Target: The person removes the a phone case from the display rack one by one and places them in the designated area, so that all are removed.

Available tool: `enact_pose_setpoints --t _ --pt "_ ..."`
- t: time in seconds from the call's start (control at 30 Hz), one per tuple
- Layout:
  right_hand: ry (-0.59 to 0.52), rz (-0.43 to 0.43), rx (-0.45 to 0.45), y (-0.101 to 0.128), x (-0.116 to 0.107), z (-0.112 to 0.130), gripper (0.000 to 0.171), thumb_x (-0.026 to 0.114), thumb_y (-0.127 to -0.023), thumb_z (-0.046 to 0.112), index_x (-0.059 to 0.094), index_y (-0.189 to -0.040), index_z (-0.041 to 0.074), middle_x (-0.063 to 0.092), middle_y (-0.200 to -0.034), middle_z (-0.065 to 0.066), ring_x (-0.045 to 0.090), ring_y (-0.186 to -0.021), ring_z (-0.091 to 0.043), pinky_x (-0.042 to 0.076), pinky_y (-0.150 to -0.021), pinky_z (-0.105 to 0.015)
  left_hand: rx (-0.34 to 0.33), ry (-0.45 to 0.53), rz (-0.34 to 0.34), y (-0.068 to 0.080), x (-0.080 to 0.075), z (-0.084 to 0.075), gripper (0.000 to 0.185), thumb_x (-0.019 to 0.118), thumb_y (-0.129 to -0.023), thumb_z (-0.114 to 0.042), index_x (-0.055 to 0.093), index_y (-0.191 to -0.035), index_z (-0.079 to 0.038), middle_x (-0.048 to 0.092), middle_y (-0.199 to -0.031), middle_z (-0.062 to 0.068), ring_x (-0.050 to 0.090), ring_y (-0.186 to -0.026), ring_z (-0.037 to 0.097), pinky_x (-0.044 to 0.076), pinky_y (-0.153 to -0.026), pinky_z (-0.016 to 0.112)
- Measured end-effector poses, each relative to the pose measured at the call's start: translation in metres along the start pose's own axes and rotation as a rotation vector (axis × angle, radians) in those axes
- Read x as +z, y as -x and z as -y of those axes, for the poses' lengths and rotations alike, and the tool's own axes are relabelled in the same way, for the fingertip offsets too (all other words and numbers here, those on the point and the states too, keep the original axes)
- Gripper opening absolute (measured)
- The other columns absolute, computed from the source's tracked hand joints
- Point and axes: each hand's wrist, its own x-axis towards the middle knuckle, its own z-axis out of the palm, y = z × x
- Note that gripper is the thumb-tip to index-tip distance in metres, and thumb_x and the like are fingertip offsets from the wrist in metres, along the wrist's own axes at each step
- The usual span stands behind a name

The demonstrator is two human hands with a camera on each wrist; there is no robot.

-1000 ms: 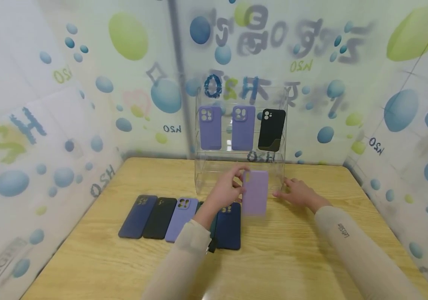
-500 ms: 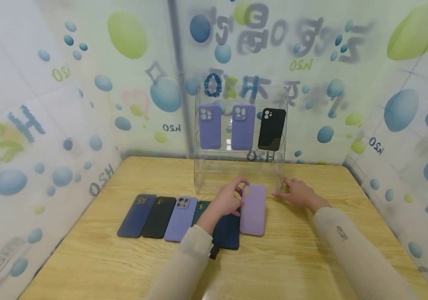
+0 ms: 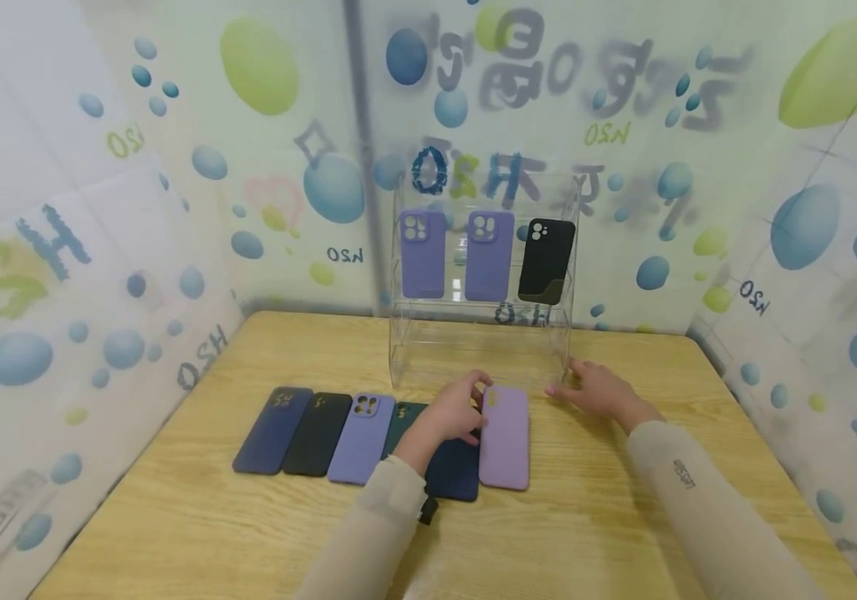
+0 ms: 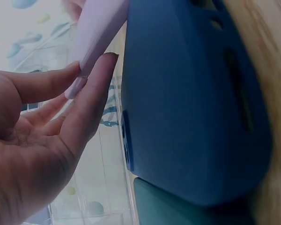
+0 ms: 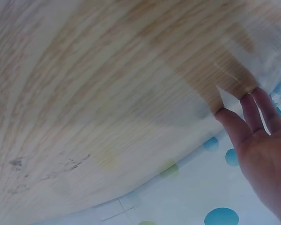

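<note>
Near the table's (image 3: pixel 173 533) far edge, now laid flat: lilac case (image 3: pixel 504 436), left hand (image 3: pixel 453 412) fingertips pinching its top, right hand (image 3: pixel 599 387) spread.

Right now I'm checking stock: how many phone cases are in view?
9. Three stand on the clear display rack: two purple, one black. Six lie in a row on the table, the lilac case rightmost at the left hand. Others may be hidden.
</note>
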Motion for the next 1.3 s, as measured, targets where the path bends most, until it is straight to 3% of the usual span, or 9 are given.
enact_pose_setpoints --t 0.27,0.5,0.67,0.83,1.0,1.3 --pt "0.01 -0.022 0.01 -0.001 0.004 -0.003 0.096 0.049 -0.089 0.072 0.023 -0.156 0.009 0.04 -0.15 -0.028 0.034 -0.137 -0.053 0.036 -0.102 -0.069 -0.028 -0.029 0.042 0.0 0.0 0.001 0.057 0.065 -0.088 0.004 0.046 -0.14 -0.011 0.058 -0.113 0.015 0.066 -0.078 0.024 0.059 -0.059 0.035" --pt "0.013 -0.013 0.02 0.001 0.004 0.0 0.094 0.048 -0.09 0.07 0.025 -0.156 0.007 0.034 -0.152 -0.031 0.032 -0.136 -0.055 0.033 -0.103 -0.071 -0.007 -0.237 0.047 0.0 -0.001 0.002 0.054 0.074 -0.085 -0.007 0.053 -0.135 -0.009 0.06 -0.107 0.011 0.062 -0.068 0.02 0.054 -0.061 0.034" --pt "0.016 -0.011 0.032 0.001 0.004 0.0 0.095 0.048 -0.09 0.071 0.026 -0.155 0.006 0.034 -0.152 -0.031 0.032 -0.137 -0.055 0.032 -0.104 -0.071 0.027 -0.378 0.053 -0.002 -0.002 0.005 0.061 0.081 -0.081 -0.02 0.055 -0.136 -0.012 0.061 -0.123 0.01 0.061 -0.086 0.019 0.052 -0.074 0.035" --pt "0.023 -0.018 0.024 0.0 0.005 -0.002 0.097 0.047 -0.089 0.073 0.025 -0.155 0.007 0.035 -0.151 -0.031 0.033 -0.136 -0.055 0.034 -0.103 -0.071 0.041 -0.508 0.075 -0.004 -0.001 0.009 0.064 0.084 -0.078 -0.029 0.058 -0.135 -0.019 0.053 -0.143 0.007 0.061 -0.102 0.018 0.051 -0.084 0.035" --pt "0.018 -0.009 0.031 -0.001 0.005 -0.002 0.098 0.046 -0.088 0.075 0.024 -0.156 0.008 0.033 -0.152 -0.031 0.031 -0.137 -0.056 0.032 -0.104 -0.071 0.044 -0.547 0.091 -0.005 0.0 0.011 0.061 0.084 -0.077 -0.03 0.061 -0.133 -0.022 0.056 -0.14 0.005 0.061 -0.101 0.017 0.052 -0.083 0.035" --pt "0.031 -0.016 0.025 0.001 0.005 -0.001 0.095 0.048 -0.089 0.072 0.027 -0.155 0.007 0.035 -0.151 -0.031 0.032 -0.136 -0.056 0.034 -0.102 -0.072 0.018 -0.51 0.116 -0.006 -0.001 0.011 0.061 0.084 -0.077 -0.028 0.059 -0.132 -0.018 0.058 -0.135 0.005 0.059 -0.097 0.015 0.051 -0.084 0.034"
